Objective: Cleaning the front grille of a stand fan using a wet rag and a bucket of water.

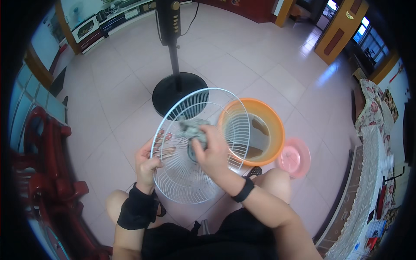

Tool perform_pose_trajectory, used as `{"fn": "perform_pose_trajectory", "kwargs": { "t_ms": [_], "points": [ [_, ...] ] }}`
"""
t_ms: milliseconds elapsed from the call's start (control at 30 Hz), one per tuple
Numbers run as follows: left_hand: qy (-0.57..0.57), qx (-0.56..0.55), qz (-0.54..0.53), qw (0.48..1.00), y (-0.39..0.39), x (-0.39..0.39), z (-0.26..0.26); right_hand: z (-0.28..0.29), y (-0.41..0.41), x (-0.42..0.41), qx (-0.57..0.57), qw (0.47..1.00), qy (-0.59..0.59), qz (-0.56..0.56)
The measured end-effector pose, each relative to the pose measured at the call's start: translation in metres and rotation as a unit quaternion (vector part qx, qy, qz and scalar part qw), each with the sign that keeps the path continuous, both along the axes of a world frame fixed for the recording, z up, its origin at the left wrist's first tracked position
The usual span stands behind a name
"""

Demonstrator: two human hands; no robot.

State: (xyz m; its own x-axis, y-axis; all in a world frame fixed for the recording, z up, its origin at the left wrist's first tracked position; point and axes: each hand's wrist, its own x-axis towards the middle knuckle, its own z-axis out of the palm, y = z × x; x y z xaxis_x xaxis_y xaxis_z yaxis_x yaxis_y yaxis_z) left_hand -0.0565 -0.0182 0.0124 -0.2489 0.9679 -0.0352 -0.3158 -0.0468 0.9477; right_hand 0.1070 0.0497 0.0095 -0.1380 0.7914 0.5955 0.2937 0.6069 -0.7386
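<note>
A white wire fan grille (191, 185) is held tilted above my lap, with dark specks on its lower wires. My left hand (149, 161) grips its left rim, the thumb on the near side and the fingers behind the wires. Pinched in my right hand (213, 149) is a crumpled grey-green cloth (191, 128), slightly blurred, inside the grille near its hub. Part of the hub is hidden by the cloth and hand. Behind the grille's right side stands an orange basin (279, 136) holding cloudy water.
A black pedestal fan stand (174, 58) rises from its round base (159, 94) just beyond the grille. The pink basin (305, 156) sits right of the orange one. Dark red wooden furniture (48, 185) lines the left; a lace-covered surface (360, 182) runs along the right.
</note>
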Motion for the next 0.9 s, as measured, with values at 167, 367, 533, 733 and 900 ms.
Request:
{"fn": "perform_pose_trajectory", "kwargs": {
  "t_ms": [167,367,533,733,900],
  "points": [
    [-0.116,-0.050,0.021,0.992,0.003,0.005,-0.009,-0.046,-0.031,-0.010,-0.007,0.983,-0.110,0.144],
    [-0.015,-0.007,0.035,0.999,0.009,-0.016,-0.015,-0.084,-0.026,0.023,-0.172,0.852,-0.421,0.257],
    [0.022,-0.004,0.051,0.998,0.003,-0.012,-0.007,-0.027,-0.009,0.019,-0.118,0.933,-0.310,0.136],
    [0.044,-0.011,-0.031,0.998,0.000,0.004,-0.014,-0.022,-0.018,-0.005,0.018,0.987,-0.085,0.132],
    [-0.069,-0.075,0.021,0.995,-0.002,-0.008,-0.022,-0.065,-0.038,0.001,-0.082,0.936,-0.248,0.237]
  ]
}}
